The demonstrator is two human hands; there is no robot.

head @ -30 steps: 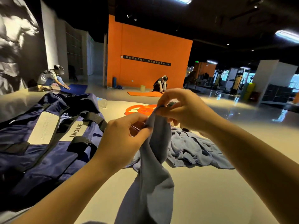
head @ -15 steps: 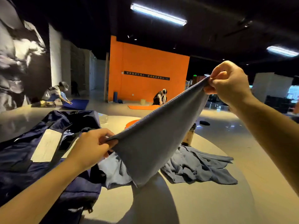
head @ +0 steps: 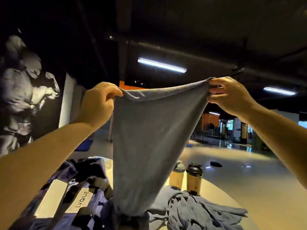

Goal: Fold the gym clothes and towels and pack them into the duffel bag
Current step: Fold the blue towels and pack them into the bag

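Left hand (head: pixel 98 103) and right hand (head: pixel 229 95) both raised in front of the head camera, each pinching one top corner of a grey towel (head: pixel 149 146). Top edge runs roughly level from hand to hand, sagging a little in the middle. Long axis hangs straight down; the cloth narrows toward its lower end, which reaches or nearly reaches the things on the tabletop (head: pixel 249 196). Cannot tell whether the bottom edge touches.

Spatial point that matters: the towel hangs between the hands, over the seam between the duffel bag (head: pixel 69 205) on the left and a crumpled heap of grey-blue clothes (head: pixel 199 211) on the right. Left hand is the nearer one to the bag.

Bag: dark blue, light panels, black straps, lying slumped. Its top looks open at the far end, but the contents are too dark to make out. No folded item visibly inside.

Behind the heap: two shaker bottles (head: pixel 186 176), upright, side by side, just beside the clothes.

Judgement: towel is spread ready for a first fold, likely corner brought to corner. Packing appears barely begun; heap unfolded.
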